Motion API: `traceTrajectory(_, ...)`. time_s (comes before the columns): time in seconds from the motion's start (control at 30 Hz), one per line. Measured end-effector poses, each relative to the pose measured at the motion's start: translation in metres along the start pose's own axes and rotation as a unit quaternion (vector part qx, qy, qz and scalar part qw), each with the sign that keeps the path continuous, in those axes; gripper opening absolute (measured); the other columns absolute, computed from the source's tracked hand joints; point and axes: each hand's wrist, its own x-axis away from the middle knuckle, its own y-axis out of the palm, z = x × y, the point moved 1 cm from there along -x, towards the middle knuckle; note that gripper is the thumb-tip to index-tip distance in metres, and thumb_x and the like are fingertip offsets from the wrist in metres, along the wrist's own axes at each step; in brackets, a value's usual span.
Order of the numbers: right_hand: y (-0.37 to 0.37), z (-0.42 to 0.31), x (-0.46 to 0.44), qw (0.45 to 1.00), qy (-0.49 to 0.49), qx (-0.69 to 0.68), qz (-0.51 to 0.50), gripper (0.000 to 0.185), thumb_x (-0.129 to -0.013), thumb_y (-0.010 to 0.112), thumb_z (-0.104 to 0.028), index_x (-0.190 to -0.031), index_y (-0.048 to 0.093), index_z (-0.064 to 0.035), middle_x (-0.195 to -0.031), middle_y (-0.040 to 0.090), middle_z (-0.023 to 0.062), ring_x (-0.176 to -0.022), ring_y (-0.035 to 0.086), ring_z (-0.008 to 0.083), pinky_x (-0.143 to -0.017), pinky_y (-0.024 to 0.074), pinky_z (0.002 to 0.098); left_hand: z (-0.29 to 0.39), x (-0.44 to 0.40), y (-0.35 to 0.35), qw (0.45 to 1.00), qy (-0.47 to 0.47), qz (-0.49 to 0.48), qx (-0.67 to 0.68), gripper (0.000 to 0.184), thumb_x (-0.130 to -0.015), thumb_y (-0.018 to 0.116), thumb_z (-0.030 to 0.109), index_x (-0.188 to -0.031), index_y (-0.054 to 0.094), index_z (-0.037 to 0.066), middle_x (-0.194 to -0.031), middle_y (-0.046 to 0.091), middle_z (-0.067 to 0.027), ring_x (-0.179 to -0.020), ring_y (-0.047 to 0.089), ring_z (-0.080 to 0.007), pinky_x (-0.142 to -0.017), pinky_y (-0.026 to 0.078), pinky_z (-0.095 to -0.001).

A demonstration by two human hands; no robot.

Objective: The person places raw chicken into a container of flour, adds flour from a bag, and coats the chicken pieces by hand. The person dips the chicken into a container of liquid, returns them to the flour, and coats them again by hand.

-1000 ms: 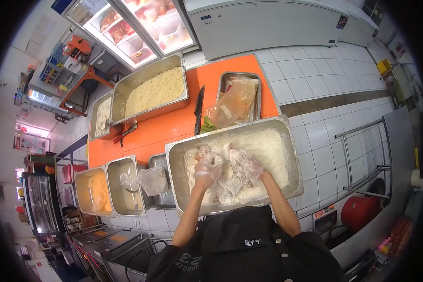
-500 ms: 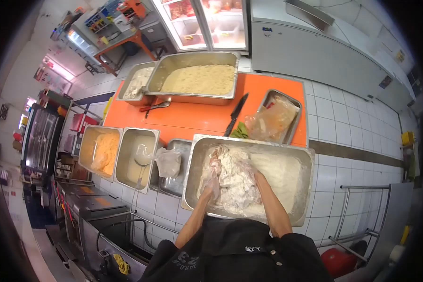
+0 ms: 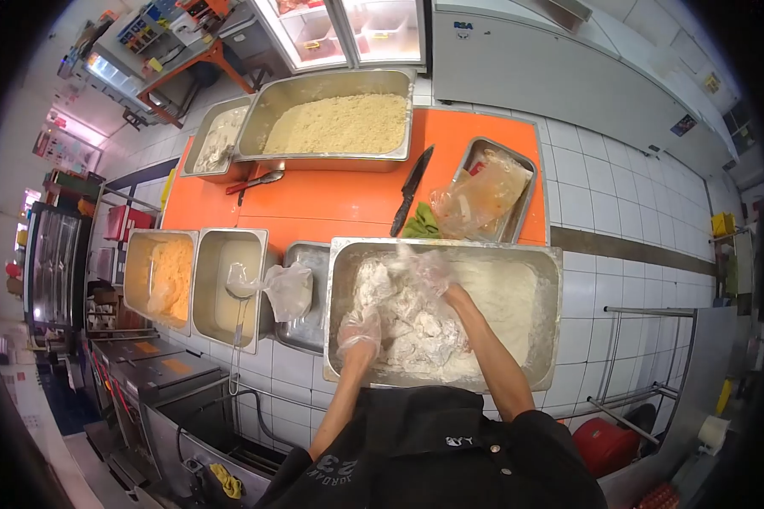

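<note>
A large steel tray [image 3: 555, 322] stands in front of me with white flour [image 3: 505, 310] in it. Flour-coated pieces [image 3: 420, 331], apparently meat, are heaped in its left half. My left hand [image 3: 361, 329], in a clear plastic glove, rests against the left side of the heap. My right hand [image 3: 433, 273], also gloved, is over the back of the heap, near the tray's far wall. The fingers of both hands are blurred or hidden by flour and glove, so what they grip, if anything, cannot be made out.
On the orange table [image 3: 339, 199] lie a black knife [image 3: 412, 191], red-handled tongs [image 3: 255, 181] and a green item [image 3: 421, 222]. Behind is a deep crumb tray [image 3: 412, 127]. A small tray [image 3: 530, 191] holds a plastic bag. To the left stand containers of orange crumbs [image 3: 170, 276] and pale liquid [image 3: 229, 310].
My right hand has moved from the heap's right side to its back. My left hand has come down to the heap's lower left. The pieces are turned and more thickly floured. The view has shifted.
</note>
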Motion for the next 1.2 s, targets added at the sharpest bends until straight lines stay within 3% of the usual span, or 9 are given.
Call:
traceTrajectory(0.07,0.015,0.067,-0.023,0.983,0.056,0.171,0.036,0.046,-0.094,0.049,-0.033,-0.130,0.050,-0.0040,-0.108,0.065,0.0113,-0.098,0.061,0.0216,-0.087,0.0470,0.0342,0.004,-0.011,-0.005,0.995,0.090,0.027,-0.040,0.050,-0.081,0.060,0.046,-0.097,0.066,-0.002,-0.097,0.063,-0.0269,-0.097,0.059,-0.0433,-0.092,0.043,-0.0449)
traceTrajectory(0.13,0.024,0.109,-0.020,0.963,-0.028,-0.018,0.267,0.048,-0.093,0.051,-0.032,-0.132,0.048,-0.0040,-0.115,0.062,0.0128,-0.105,0.057,0.0223,-0.093,0.0440,0.0348,0.026,-0.024,-0.005,0.987,0.123,0.085,-0.059,0.058,-0.078,0.064,0.048,-0.103,0.064,-0.004,-0.097,0.063,-0.0271,-0.099,0.059,-0.0415,-0.094,0.043,-0.0435)
traceTrajectory(0.33,0.049,0.049,-0.013,0.980,-0.037,-0.194,0.008,0.049,-0.097,0.038,-0.035,-0.133,0.047,-0.0030,-0.138,0.045,0.0181,-0.129,0.041,0.0269,-0.108,0.0304,0.0369,0.059,-0.067,0.018,0.974,0.072,-0.146,-0.160,0.085,-0.078,0.065,0.046,-0.141,0.030,0.002,-0.135,0.044,-0.0240,-0.116,0.051,-0.0375,-0.098,0.041,-0.0394)
traceTrajectory(0.47,0.062,0.057,-0.014,0.838,0.002,-0.546,-0.006,0.049,-0.095,0.053,-0.028,-0.135,0.044,-0.0015,-0.132,0.051,0.0103,-0.121,0.048,0.0215,-0.105,0.0355,0.0316,0.020,-0.090,0.050,0.965,0.142,-0.220,-0.011,0.066,-0.084,0.058,0.037,-0.137,0.038,0.003,-0.128,0.052,-0.0227,-0.113,0.053,-0.0355,-0.095,0.043,-0.0399)
traceTrajectory(0.6,0.020,0.049,0.056,0.933,-0.048,-0.348,0.082,0.041,-0.091,0.059,-0.024,-0.126,0.054,-0.0006,-0.122,0.058,0.0108,-0.109,0.055,0.0174,-0.099,0.0413,0.0268,0.015,-0.084,0.075,0.929,0.288,-0.187,0.138,0.035,-0.093,0.044,0.020,-0.118,0.054,-0.002,-0.120,0.056,-0.0235,-0.108,0.055,-0.0337,-0.092,0.043,-0.0392)
traceTrajectory(0.8,-0.036,0.077,0.140,0.983,0.155,0.074,0.063,0.053,-0.084,0.063,-0.038,-0.116,0.058,0.0035,-0.103,0.061,0.0226,-0.091,0.060,0.0265,-0.080,0.0489,0.0374,0.053,-0.078,0.039,0.857,0.373,-0.176,-0.310,0.033,-0.091,0.045,0.024,-0.112,0.059,0.003,-0.112,0.058,-0.0247,-0.105,0.056,-0.0379,-0.092,0.043,-0.0441)
traceTrajectory(0.97,0.040,0.185,0.110,0.964,0.211,0.069,0.143,0.057,-0.090,0.046,-0.049,-0.115,0.058,0.0005,-0.116,0.056,0.0281,-0.108,0.053,0.0340,-0.094,0.0395,0.0410,-0.020,-0.035,0.022,0.995,0.012,-0.088,0.047,0.056,-0.095,0.035,0.045,-0.126,0.050,0.002,-0.110,0.061,-0.0246,-0.102,0.058,-0.0379,-0.091,0.042,-0.0438)
traceTrajectory(1.03,0.038,0.131,0.088,0.974,0.211,0.020,0.078,0.058,-0.091,0.043,-0.050,-0.121,0.054,-0.0015,-0.122,0.053,0.0268,-0.115,0.049,0.0327,-0.098,0.0367,0.0406,-0.063,-0.042,0.059,0.954,0.029,-0.145,-0.260,0.067,-0.095,0.026,0.052,-0.135,0.042,0.001,-0.126,0.051,-0.0292,-0.120,0.047,-0.0394,-0.103,0.032,-0.0427)
traceTrajectory(1.2,0.047,0.088,0.076,0.997,0.068,-0.041,-0.016,0.057,-0.094,0.041,-0.047,-0.136,0.044,-0.0087,-0.142,0.038,0.0201,-0.130,0.038,0.0297,-0.108,0.0286,0.0396,-0.027,-0.032,0.093,0.965,0.047,-0.255,-0.035,0.060,-0.098,0.027,0.046,-0.130,0.045,-0.001,-0.124,0.053,-0.0257,-0.116,0.050,-0.0365,-0.100,0.036,-0.0397)
